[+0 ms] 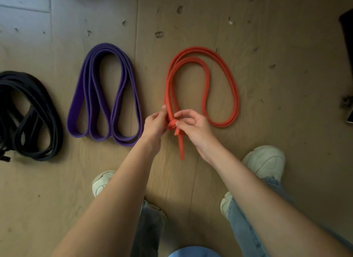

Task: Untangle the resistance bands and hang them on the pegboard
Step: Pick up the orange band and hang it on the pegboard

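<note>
- I'm pinching the knot [172,125] in the red band [234,96], centre frame, left hand [154,122] steadying, right hand [193,124] picking it loose.
- Purple band [133,96] and black band [51,111] are lying left, waiting; no pegboard showing.

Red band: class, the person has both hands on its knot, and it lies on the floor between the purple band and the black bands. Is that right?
Not quite. In the head view the red band lies at the right end; the purple band sits between it and the black bands. The left hand and right hand do work its knot.
</note>
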### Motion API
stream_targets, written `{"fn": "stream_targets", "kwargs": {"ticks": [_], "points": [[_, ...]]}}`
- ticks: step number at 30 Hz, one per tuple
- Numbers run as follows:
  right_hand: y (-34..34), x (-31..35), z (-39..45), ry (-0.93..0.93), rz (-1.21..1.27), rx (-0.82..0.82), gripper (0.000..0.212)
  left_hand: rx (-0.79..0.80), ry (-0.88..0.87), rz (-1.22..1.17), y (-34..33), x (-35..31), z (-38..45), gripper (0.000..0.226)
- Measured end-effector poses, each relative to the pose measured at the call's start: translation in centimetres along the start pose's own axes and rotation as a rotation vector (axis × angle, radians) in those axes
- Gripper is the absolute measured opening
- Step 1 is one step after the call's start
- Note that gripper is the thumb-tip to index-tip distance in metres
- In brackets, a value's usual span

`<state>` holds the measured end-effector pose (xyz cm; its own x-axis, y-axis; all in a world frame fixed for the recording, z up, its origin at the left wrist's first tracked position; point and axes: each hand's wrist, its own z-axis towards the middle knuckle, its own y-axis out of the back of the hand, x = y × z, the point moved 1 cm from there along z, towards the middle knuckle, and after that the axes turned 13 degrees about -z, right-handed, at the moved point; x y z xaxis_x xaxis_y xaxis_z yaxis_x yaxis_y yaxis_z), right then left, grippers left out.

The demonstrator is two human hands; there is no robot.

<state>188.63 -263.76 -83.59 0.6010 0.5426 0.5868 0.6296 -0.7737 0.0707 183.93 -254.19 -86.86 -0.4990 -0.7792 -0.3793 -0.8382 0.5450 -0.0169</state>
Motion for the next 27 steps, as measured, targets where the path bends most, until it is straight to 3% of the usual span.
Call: {"fn": "stream_targets", "kwargs": {"ticks": [3,7,11,12,15,17,19,22,27], "points": [[-0.8,0.1,0.2,0.037,-0.199,-0.096,0.017,0.068,0.083,-0.073,-0.2,-0.4,-0.5,0.041],[-0.7,-0.3,0.4,0.043,-0.337,-0.087,0.015,-0.008,-0.008,-0.041,-0.3,-0.6,-1.0,0.021],[3.7,-1.6,0.1,0.155,-0.798,-0.502,0.017,-0.080,-0.052,-0.054,-0.2,-0.7,-1.0,0.022],[5.0,-2.1,0.2,0.166,-0.975,-0.522,0.024,-0.102,-0.064,-0.046,-0.2,-0.7,-0.9,0.025],[7.3,-3.9,0.9,0.066,-1.517,-0.308,0.046,-0.110,-0.113,-0.038,-0.6,-0.3,-0.8,0.030],[8.0,-4.3,1.4,0.083,-1.649,-0.269,0.038,-0.093,-0.134,0.005,-0.8,0.1,-0.8,0.024],[8.5,-4.0,1.7,0.146,-1.651,-0.273,0.027,-0.067,-0.146,-0.029,-0.7,0.6,-1.0,0.016],[8.6,-3.2,1.3,0.293,-1.387,-0.318,0.021,-0.100,-0.174,-0.105,-0.6,0.8,-1.4,0.006],[7.6,-1.1,-0.1,0.314,-0.904,-0.367,0.018,-0.165,-0.263,-0.183,-1.3,-0.1,-1.5,0.020]]}}
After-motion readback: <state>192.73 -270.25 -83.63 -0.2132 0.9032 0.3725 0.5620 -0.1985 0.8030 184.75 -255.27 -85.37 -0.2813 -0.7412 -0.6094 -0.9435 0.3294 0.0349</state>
